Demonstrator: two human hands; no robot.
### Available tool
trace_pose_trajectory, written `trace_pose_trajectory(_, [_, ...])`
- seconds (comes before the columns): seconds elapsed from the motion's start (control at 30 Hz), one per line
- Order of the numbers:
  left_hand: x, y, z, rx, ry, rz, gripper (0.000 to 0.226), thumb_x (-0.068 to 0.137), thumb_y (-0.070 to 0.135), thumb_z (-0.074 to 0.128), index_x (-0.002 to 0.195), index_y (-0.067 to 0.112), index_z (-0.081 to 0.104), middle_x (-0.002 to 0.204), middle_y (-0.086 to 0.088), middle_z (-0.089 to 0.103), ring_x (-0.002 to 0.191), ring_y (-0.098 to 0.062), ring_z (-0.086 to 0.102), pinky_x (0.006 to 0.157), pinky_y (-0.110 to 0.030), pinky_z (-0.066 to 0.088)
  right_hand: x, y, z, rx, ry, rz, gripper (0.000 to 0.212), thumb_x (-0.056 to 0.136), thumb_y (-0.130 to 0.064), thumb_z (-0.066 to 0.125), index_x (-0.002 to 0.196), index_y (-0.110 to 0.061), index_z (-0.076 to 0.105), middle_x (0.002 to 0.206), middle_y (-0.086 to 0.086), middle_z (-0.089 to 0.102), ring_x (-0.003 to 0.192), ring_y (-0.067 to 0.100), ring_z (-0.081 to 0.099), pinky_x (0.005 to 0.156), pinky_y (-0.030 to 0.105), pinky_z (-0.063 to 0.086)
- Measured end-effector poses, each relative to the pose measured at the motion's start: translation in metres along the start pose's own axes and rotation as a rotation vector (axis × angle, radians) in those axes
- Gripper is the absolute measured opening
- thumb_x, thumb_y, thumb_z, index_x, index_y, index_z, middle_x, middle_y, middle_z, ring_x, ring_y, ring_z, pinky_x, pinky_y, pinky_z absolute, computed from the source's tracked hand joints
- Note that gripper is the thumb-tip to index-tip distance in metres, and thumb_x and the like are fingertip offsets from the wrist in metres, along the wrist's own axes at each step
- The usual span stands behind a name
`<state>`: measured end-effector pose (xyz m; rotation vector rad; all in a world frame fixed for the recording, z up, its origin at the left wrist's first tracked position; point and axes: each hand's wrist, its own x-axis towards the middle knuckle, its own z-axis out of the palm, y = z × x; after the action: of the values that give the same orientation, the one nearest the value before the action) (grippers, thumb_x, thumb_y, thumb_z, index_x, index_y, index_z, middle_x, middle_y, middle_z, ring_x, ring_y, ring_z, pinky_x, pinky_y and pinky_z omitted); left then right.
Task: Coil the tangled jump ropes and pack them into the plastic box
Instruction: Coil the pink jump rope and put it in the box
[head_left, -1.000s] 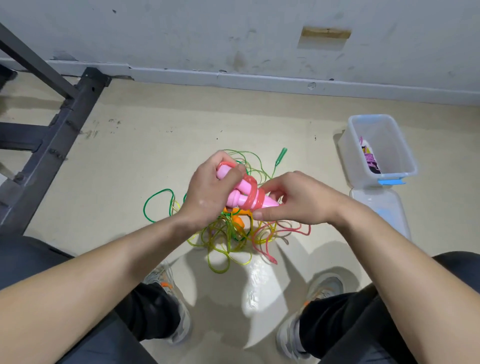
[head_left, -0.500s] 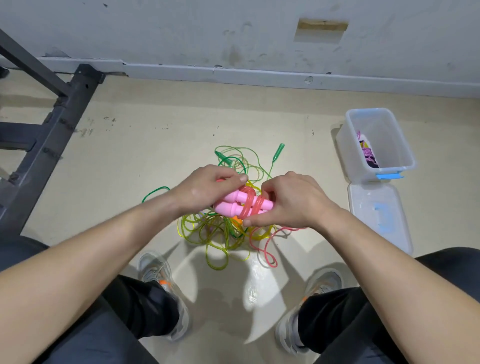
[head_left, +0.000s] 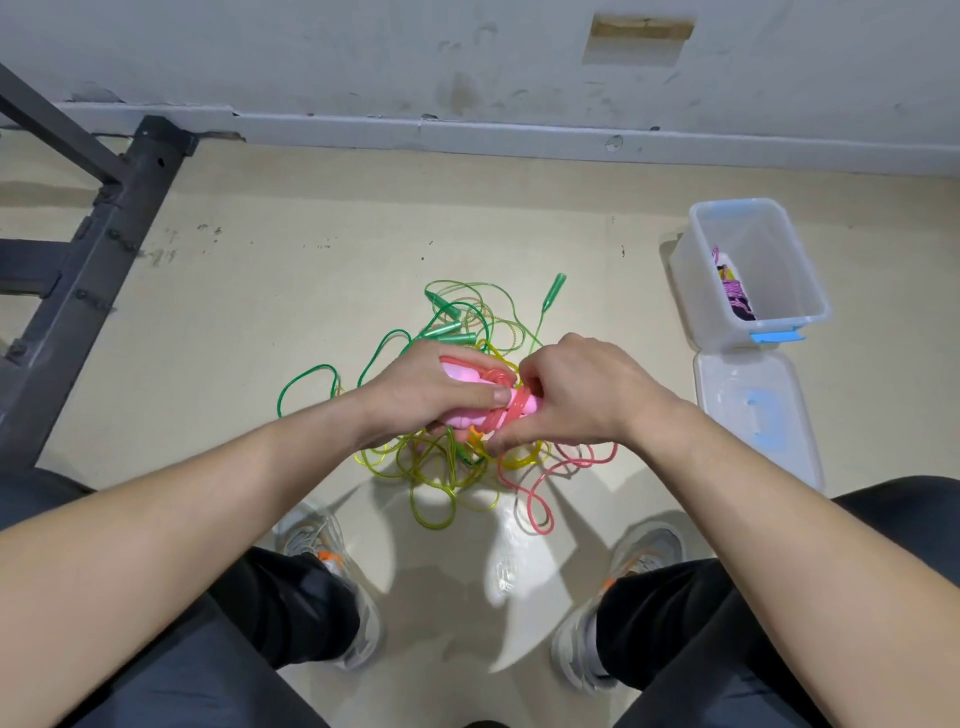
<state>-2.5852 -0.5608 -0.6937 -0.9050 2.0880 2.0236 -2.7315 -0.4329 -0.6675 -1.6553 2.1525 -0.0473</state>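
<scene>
My left hand (head_left: 431, 395) grips the pink jump-rope handles (head_left: 478, 400), which lie side by side with red cord wound round them. My right hand (head_left: 576, 395) pinches that red cord (head_left: 506, 410) at the handles' right end. The cord's loose tail (head_left: 540, 499) trails down to the floor. Beneath both hands lies a tangle of green and yellow ropes (head_left: 441, 467) with green handles (head_left: 447, 327) at its far side. The clear plastic box (head_left: 810, 306) stands open at the right, holding a coiled purple rope (head_left: 732, 296).
The box's lid (head_left: 753, 415) lies flat on the floor just in front of the box. A dark metal frame (head_left: 93, 270) stands at the left. A wall with a grey skirting (head_left: 519, 135) runs across the back. My shoes (head_left: 322, 561) flank the rope pile.
Both hands have dropped lower with the pink handles, which have tipped from slanted to nearly level. The right hand has worked the red cord round them.
</scene>
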Motion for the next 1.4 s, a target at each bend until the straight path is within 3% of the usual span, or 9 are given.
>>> trace_pose_trajectory(0.33, [0.004,0.002,0.001,0.099,-0.021,-0.088,0.027,0.083,0.017,0.081,0.109,0.014,0.074,0.057,-0.001,0.066,0.045,-0.021,0.059,0.038,-0.019,0.039,-0.001,0.006,-0.028,0.112,-0.213,-0.139,0.026,0.072,-0.04,0.087,0.068,-0.025,0.066,0.058,-0.013,0.058,0.059,0.004,0.052,0.054,0.019,0.039])
trace_pose_trajectory(0.53, [-0.003,0.006,0.005,0.053,-0.179,0.022,0.012,0.086,0.013,0.078,0.097,0.017,0.075,0.059,-0.004,0.065,0.047,-0.021,0.057,0.041,-0.02,0.039,0.009,0.034,-0.008,0.994,-0.279,-0.173,0.016,0.077,-0.006,0.083,0.075,-0.018,0.073,0.07,0.012,0.066,0.062,0.011,0.057,0.063,0.025,0.045])
trace_pose_trajectory(0.7, [-0.006,0.013,-0.003,-0.182,-0.161,0.092,0.031,0.077,0.02,0.078,0.107,0.014,0.075,0.066,-0.012,0.064,0.047,-0.022,0.059,0.041,-0.02,0.038,0.014,0.037,0.022,1.524,-0.038,-0.066,0.027,0.071,-0.014,0.083,0.071,-0.009,0.056,0.055,-0.004,0.056,0.048,0.004,0.049,0.049,0.015,0.038])
trace_pose_trajectory(0.8, [-0.001,0.017,-0.006,-0.324,-0.074,0.144,0.023,0.078,0.02,0.075,0.1,0.018,0.077,0.07,-0.018,0.061,0.046,-0.024,0.057,0.039,-0.019,0.034,0.017,0.017,0.043,1.788,0.038,0.115,0.032,0.09,-0.018,0.061,0.092,0.013,0.055,0.076,0.012,0.062,0.065,0.02,0.054,0.053,0.023,0.041])
trace_pose_trajectory(0.93, [0.004,0.015,-0.008,-0.36,0.134,0.154,0.035,0.085,0.022,0.071,0.115,0.005,0.07,0.072,-0.015,0.065,0.047,-0.023,0.055,0.038,-0.018,0.034,0.006,-0.014,0.065,1.673,0.091,0.273,0.032,0.104,-0.014,0.038,0.079,-0.016,0.057,0.05,-0.002,0.037,0.043,0.012,0.031,0.052,0.026,0.041])
trace_pose_trajectory(1.1, [0.008,0.011,-0.015,-0.124,0.429,0.122,0.024,0.085,0.012,0.078,0.109,0.01,0.074,0.069,-0.007,0.068,0.047,-0.022,0.06,0.039,-0.02,0.044,-0.012,-0.025,0.044,0.471,0.17,0.131,0.017,0.099,-0.035,0.046,0.108,-0.028,0.059,0.073,-0.002,0.063,0.076,0.028,0.057,0.063,0.038,0.038])
trace_pose_trajectory(1.2, [0.009,0.003,-0.01,0.075,0.393,0.114,0.023,0.081,0.014,0.082,0.103,0.017,0.076,0.079,-0.006,0.073,0.048,-0.021,0.062,0.043,-0.022,0.048,-0.018,-0.019,0.017,0.116,0.29,0.07,0.021,0.095,-0.036,0.049,0.101,-0.023,0.064,0.092,0.005,0.071,0.091,0.036,0.063,0.066,0.038,0.038])
trace_pose_trajectory(1.3, [0.008,0.003,-0.007,0.138,0.285,0.087,0.022,0.079,0.014,0.084,0.1,0.019,0.076,0.069,0.006,0.071,0.049,-0.022,0.062,0.045,-0.019,0.046,-0.018,-0.005,-0.002,-0.024,0.304,-0.11,0.018,0.087,-0.041,0.06,0.092,-0.025,0.066,0.082,-0.002,0.071,0.082,0.027,0.065,0.062,0.032,0.039])
trace_pose_trajectory(1.4, [0.001,0.006,-0.013,0.085,0.088,0.064,0.021,0.08,0.012,0.084,0.1,0.014,0.077,0.067,-0.003,0.068,0.048,-0.021,0.059,0.043,-0.02,0.043,-0.01,0.015,-0.012,0.386,0.176,-0.111,0.029,0.07,-0.04,0.088,0.075,-0.023,0.065,0.06,-0.012,0.059,0.055,0.006,0.05,0.056,0.029,0.04])
